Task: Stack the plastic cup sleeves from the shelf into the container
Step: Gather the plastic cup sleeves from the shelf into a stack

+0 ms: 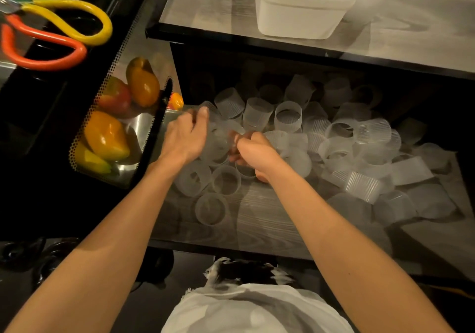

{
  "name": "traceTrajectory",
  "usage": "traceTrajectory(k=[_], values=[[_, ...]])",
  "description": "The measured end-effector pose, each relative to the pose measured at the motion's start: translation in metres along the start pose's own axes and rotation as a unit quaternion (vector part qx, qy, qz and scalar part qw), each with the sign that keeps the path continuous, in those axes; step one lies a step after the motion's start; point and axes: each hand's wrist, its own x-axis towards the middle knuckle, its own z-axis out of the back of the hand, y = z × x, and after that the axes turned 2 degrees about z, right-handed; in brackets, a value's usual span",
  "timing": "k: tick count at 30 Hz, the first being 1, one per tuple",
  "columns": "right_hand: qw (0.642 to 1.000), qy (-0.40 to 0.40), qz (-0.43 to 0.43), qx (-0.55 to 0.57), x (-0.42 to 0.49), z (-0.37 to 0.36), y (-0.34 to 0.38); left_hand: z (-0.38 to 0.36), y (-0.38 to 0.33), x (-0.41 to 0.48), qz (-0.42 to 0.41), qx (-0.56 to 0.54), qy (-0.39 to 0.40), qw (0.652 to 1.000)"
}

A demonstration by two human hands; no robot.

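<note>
Several translucent ribbed plastic cup sleeves (pixel 288 116) lie scattered on the lower shelf (pixel 262 219), some upright and some on their sides. My left hand (pixel 186 137) grips a stack of sleeves (pixel 218 145) near the shelf's left end. My right hand (pixel 253 152) pinches the right end of that same stack with curled fingers. A white translucent container (pixel 300 16) stands on the upper shelf, above and behind the pile.
A perforated metal tray (pixel 102 93) with yellow and red peppers (pixel 106 134) sits to the left of my left hand. Yellow-and-orange handled scissors (pixel 54 29) lie on the black surface at the upper left. The upper shelf's black edge (pixel 282 47) overhangs the sleeves.
</note>
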Motion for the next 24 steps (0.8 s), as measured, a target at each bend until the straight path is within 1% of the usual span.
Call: traceTrajectory(k=[2,5,8,12,17,22,24], values=[[1.000,-0.004,-0.021,-0.003,0.004,-0.005,-0.006,-0.001,0.005,0.000,0.020,0.001,0.011,1.000],[1.000,0.001,-0.021,-0.002,0.006,-0.009,-0.012,-0.003,0.012,0.001,0.019,0.008,0.030,0.999],[0.999,0.005,-0.027,-0.025,0.007,-0.011,-0.014,-0.005,0.017,0.001,0.026,0.008,0.052,0.998],[0.999,0.006,-0.033,-0.040,0.006,-0.013,-0.012,-0.005,0.023,0.005,0.015,0.014,0.052,0.998],[0.995,0.010,-0.017,-0.097,0.004,-0.021,-0.013,-0.006,0.028,0.007,0.020,0.020,0.052,0.998],[0.993,-0.007,-0.008,-0.113,0.017,-0.026,-0.025,-0.009,0.033,0.011,0.042,0.028,0.063,0.997],[0.992,-0.035,0.004,-0.125,0.015,-0.027,-0.024,-0.009,0.032,0.011,0.041,0.029,0.065,0.997]])
